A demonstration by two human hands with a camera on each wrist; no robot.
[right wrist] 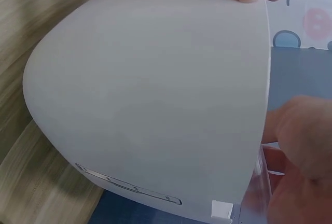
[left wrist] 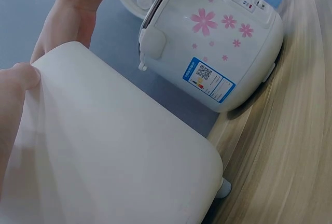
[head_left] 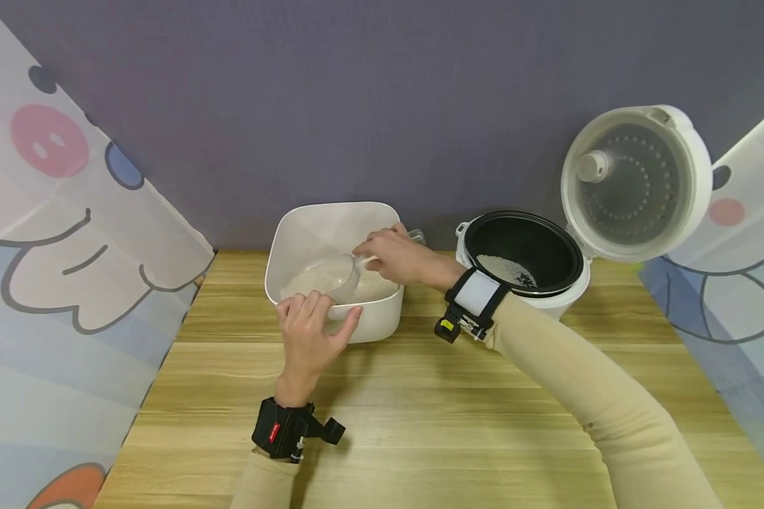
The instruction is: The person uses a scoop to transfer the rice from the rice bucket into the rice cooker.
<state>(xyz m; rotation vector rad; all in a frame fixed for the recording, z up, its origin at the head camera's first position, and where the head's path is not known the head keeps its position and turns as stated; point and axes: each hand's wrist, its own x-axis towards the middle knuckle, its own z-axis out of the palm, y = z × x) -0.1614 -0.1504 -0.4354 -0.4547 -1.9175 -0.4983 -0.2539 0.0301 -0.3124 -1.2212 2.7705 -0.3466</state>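
Near rim of the white bin (head_left: pixel 378 322) is pinched by the left hand (head_left: pixel 308 329), thumb on the outer wall. Beyond that grip, inside the bin, the handle of a clear cup (head_left: pixel 350 284) is clamped in the fingers of the right hand (head_left: pixel 395 254); the cup is set among rice (head_left: pixel 377 286). How full it is cannot be told. If the rim were let go, the bin could be dragged by the cup's push. If the cup were tipped or knocked on the bin wall, grains could be spilled on the table (head_left: pixel 420 424). Right of the right hand, a cooker (head_left: pixel 557 305) is seen, its pot (head_left: pixel 522 237) holding some rice; farther right, its raised lid (head_left: pixel 639 187) could be bumped by a wide arm swing.
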